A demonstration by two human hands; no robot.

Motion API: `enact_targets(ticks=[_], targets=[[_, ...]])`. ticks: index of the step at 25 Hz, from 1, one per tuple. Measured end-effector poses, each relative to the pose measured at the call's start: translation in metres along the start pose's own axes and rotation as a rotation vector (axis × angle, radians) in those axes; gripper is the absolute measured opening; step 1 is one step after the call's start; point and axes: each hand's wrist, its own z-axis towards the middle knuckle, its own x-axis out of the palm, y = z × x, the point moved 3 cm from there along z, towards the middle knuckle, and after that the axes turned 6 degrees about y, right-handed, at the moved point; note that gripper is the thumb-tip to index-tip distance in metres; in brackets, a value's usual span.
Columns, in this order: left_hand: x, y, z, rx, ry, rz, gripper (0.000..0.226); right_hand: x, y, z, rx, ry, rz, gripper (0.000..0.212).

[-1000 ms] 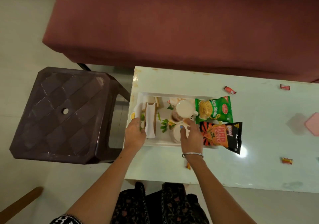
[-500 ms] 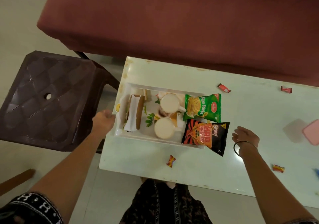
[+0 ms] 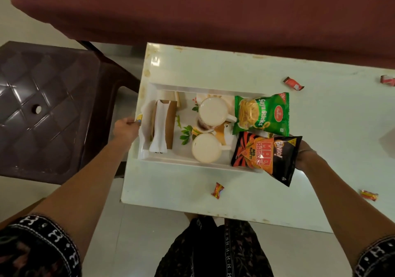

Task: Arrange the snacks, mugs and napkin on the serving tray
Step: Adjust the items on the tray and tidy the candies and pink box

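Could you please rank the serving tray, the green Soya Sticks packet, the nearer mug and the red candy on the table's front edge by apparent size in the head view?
1. serving tray
2. green Soya Sticks packet
3. nearer mug
4. red candy

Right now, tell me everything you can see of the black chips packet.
The black chips packet is a glossy foil bag with orange and red print, sealed and puffed. It lies flat and slanted at the serving tray's right end, its lower corner overhanging onto the table. The green snack packet overlaps its upper edge. The right hand sits at its right edge, partly hidden beneath.
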Motion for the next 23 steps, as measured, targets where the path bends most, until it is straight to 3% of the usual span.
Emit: enact_targets(ticks=[4,11,23], targets=[[0.003,-0.005,0.008,-0.058,0.037,-0.145,0.03,0.007,0.001,0.002,0.02,0.056,0.029,0.025],[-0.002,-0.008,0.008,-0.149,0.066,-0.242,0.021,0.007,-0.001,0.007,-0.003,-0.001,0.064,0.03],[0.009,-0.017,-0.046,-0.135,0.264,-0.209,0.027,-0.044,-0.014,-0.052,-0.026,-0.112,0.179,0.036]])
